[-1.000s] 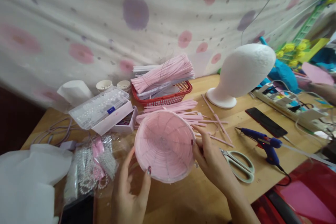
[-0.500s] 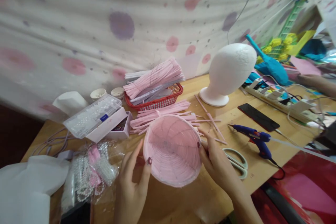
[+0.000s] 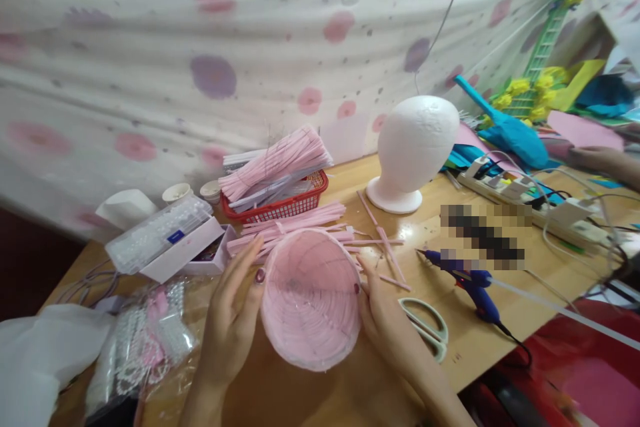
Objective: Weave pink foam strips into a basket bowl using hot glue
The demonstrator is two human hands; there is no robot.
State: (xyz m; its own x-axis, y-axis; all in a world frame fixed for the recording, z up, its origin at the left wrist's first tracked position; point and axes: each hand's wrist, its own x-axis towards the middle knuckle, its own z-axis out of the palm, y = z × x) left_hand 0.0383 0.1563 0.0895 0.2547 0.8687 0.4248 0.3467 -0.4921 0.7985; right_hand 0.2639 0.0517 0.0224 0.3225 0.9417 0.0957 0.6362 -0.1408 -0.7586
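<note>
A round pink bowl-shaped piece (image 3: 311,307), marked with rings and thin dark ribs, is tipped so that its hollow faces me. At its left rim is my left hand (image 3: 235,317), fingers behind and thumb at the edge. My right hand (image 3: 387,323) grips the opposite side, thumb on the rim and the other fingers partly hidden. Just behind the piece lie loose pink fuzzy stems (image 3: 295,221). Scissors (image 3: 427,328) with pale handles rest beyond my right wrist, partly covered by it. A blue glue gun (image 3: 467,280) lies farther right.
A white foam head (image 3: 417,143) stands at the back, near a red basket (image 3: 280,205) of bundled stems. On the left are a clear bead box (image 3: 160,233) and bagged pearl strands (image 3: 143,340). A power strip (image 3: 540,203) and another person's hand (image 3: 600,159) are at right.
The view has tilted up and shifted right, so the table things appear farther left and lower. Both hands still hold the pink piece. The other person's hand has moved with a pink sheet.
</note>
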